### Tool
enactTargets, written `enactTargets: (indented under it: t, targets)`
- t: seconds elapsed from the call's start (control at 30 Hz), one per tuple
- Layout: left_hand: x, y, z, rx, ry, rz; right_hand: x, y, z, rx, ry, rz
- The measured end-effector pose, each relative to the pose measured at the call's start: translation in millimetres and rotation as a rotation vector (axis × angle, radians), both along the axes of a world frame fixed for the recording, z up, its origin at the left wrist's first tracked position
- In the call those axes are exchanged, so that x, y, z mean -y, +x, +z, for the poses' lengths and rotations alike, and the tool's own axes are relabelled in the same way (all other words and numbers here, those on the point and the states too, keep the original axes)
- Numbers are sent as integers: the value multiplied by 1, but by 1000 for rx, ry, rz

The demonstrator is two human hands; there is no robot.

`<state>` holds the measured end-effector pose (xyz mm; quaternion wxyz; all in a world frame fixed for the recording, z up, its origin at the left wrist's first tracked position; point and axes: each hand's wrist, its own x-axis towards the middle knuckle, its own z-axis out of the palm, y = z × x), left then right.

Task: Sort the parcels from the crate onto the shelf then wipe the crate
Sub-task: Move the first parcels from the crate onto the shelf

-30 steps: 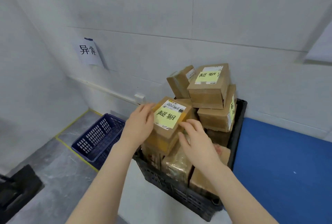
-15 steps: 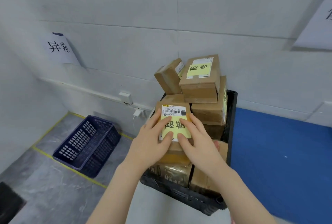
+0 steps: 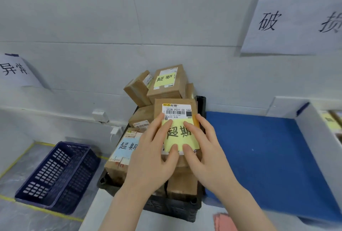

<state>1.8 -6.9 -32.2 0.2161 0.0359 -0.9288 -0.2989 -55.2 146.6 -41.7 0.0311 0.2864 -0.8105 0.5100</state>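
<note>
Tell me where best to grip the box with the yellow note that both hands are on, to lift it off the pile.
Grip the box with the yellow note by its two side faces, left hand from the left, right hand from the right. It is tilted label-up toward the camera on the packed black crate, so its sides look free; other parcels crowd behind and below.

Both hands, left hand [image 3: 153,156] beside right hand [image 3: 205,149], clasp a parcel [image 3: 175,108] above the crate [image 3: 172,208] of stacked parcels [image 3: 166,82], a basket [image 3: 55,177] on the floor to their left, a mat [image 3: 268,156] to their right, the wall behind.
</note>
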Motion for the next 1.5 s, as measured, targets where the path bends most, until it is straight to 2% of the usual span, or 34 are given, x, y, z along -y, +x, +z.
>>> enactTargets:
  t: [0.2, 0.4, 0.6, 0.77, 0.97, 1.17, 1.33, 1.5]
  targets:
    - [-90, -10, 22, -71, -1, -127, -95, 5, 21, -45, 14, -154]
    - [-217, -8, 36, -143, -14, -256, -225, 27, 35, -102, -11, -275]
    - [-365, -2, 34, -155, 10, -363, -373, 54, 40, -129, 18, -412]
    - [-453, -5, 27, -121, 1, -441, -457, 65, 33, -102, 1, -513]
    - [-510, -32, 11, -63, -14, -499, -515, 47, 14, -52, -17, -561]
    - [-550, -60, -30, 94, -6, -518, -555, 20, -23, 58, 54, -575]
    - [-569, -95, -65, 242, 55, -460, -569, -20, -62, 131, 58, -498]
    - [-578, -113, -107, 375, 68, -268, -573, -60, -107, 238, 142, -351]
